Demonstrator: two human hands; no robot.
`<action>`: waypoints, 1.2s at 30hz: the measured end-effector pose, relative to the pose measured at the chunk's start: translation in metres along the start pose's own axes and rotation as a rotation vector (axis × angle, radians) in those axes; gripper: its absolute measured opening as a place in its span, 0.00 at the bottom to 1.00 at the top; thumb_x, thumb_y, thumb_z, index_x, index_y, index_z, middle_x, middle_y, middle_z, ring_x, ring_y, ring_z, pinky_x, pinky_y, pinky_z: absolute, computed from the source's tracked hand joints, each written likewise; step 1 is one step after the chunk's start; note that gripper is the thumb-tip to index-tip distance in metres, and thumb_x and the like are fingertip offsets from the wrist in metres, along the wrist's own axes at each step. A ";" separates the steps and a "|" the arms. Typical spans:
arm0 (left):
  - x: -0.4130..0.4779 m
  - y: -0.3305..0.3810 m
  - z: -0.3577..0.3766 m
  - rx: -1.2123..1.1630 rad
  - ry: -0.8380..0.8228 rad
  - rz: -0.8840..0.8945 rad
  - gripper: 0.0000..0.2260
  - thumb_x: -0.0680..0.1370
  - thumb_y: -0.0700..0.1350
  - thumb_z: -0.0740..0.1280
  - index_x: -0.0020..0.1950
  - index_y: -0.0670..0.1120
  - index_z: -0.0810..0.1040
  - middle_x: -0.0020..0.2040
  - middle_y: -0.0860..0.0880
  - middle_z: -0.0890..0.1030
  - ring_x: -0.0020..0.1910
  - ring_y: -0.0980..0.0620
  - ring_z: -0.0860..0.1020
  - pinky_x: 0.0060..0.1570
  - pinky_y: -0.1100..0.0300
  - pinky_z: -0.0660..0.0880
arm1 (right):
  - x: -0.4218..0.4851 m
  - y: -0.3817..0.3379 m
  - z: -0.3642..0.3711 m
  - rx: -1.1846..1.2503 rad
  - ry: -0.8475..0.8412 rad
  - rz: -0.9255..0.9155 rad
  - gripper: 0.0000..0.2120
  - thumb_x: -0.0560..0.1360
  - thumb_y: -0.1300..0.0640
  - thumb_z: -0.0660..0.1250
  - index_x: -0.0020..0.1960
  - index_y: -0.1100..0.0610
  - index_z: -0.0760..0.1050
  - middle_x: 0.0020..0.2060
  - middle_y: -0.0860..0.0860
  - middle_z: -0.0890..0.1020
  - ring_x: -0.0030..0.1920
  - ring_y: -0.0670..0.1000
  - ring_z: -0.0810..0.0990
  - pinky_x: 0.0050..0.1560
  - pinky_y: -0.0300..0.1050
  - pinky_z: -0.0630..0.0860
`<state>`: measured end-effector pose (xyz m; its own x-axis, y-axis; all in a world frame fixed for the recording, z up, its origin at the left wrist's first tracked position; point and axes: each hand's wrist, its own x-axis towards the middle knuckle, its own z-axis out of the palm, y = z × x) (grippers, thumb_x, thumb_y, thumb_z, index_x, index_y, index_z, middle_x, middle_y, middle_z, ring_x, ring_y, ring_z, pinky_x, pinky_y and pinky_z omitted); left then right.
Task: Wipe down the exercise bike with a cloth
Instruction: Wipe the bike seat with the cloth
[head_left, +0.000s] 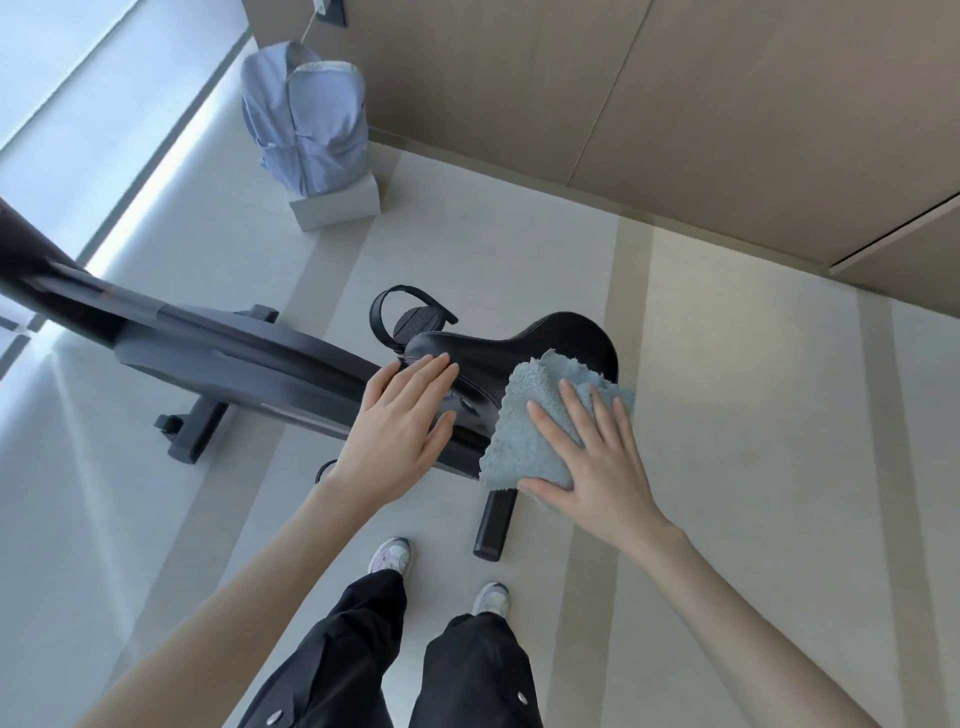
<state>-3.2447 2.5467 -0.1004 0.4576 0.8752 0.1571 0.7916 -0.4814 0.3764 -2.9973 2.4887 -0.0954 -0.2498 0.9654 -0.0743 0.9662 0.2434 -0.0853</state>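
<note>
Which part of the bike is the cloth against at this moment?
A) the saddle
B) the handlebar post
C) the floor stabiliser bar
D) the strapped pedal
A: the right hand presses the blue-grey cloth with flat fingers over the near edge of the black saddle, while the left hand rests on the saddle's nose.

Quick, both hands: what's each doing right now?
Left hand: open, flat on the saddle.
Right hand: open, pressing the cloth onto the saddle.

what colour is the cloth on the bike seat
Pale blue-grey cloth, clearest in the head view.
</note>
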 end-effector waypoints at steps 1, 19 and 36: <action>0.002 0.001 0.001 0.021 -0.019 0.005 0.21 0.80 0.50 0.55 0.70 0.41 0.71 0.69 0.46 0.72 0.69 0.47 0.70 0.71 0.49 0.58 | -0.001 0.001 0.000 0.039 -0.008 0.021 0.35 0.73 0.31 0.54 0.75 0.45 0.54 0.75 0.54 0.54 0.75 0.59 0.53 0.73 0.59 0.48; 0.011 -0.001 -0.002 0.090 -0.011 0.046 0.18 0.80 0.47 0.57 0.65 0.41 0.76 0.66 0.46 0.76 0.63 0.48 0.76 0.67 0.45 0.64 | 0.132 0.025 -0.016 0.308 -0.066 0.632 0.25 0.76 0.35 0.50 0.69 0.44 0.64 0.67 0.51 0.68 0.64 0.59 0.67 0.60 0.55 0.66; 0.009 -0.004 -0.010 0.052 -0.134 0.071 0.22 0.80 0.50 0.52 0.68 0.41 0.73 0.69 0.45 0.73 0.68 0.47 0.71 0.70 0.48 0.58 | 0.029 -0.055 0.001 0.421 0.280 0.911 0.30 0.79 0.42 0.56 0.76 0.52 0.53 0.67 0.60 0.65 0.54 0.63 0.75 0.49 0.52 0.75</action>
<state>-3.2482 2.5573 -0.0910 0.5605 0.8262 0.0573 0.7734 -0.5469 0.3206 -3.0581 2.5029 -0.0942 0.6386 0.7675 -0.0560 0.6674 -0.5886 -0.4563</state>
